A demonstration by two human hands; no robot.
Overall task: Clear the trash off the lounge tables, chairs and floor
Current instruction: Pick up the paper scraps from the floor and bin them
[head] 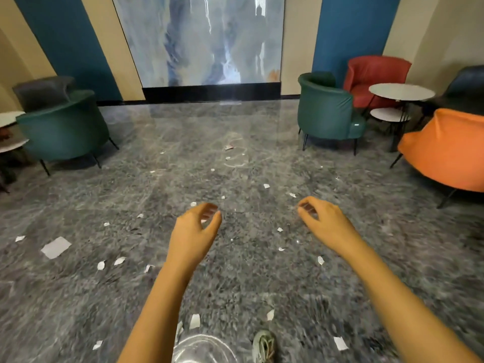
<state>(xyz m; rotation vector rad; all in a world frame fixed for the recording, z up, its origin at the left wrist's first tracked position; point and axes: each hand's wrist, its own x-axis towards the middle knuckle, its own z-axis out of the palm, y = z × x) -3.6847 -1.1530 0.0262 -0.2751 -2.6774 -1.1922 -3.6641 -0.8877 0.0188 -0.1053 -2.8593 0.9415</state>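
Several white paper scraps litter the grey marble floor. The biggest scrap lies at the left; small ones lie near my feet, at the lower right and between my hands. A red-and-white wrapper lies farther off in the middle. My left hand and my right hand are stretched out above the floor, fingers loosely curled and apart, holding nothing.
A green armchair and grey chair stand at the left by round tables. At the right are a green armchair, a red one, an orange one and round tables. My shoe and a clear bag show below.
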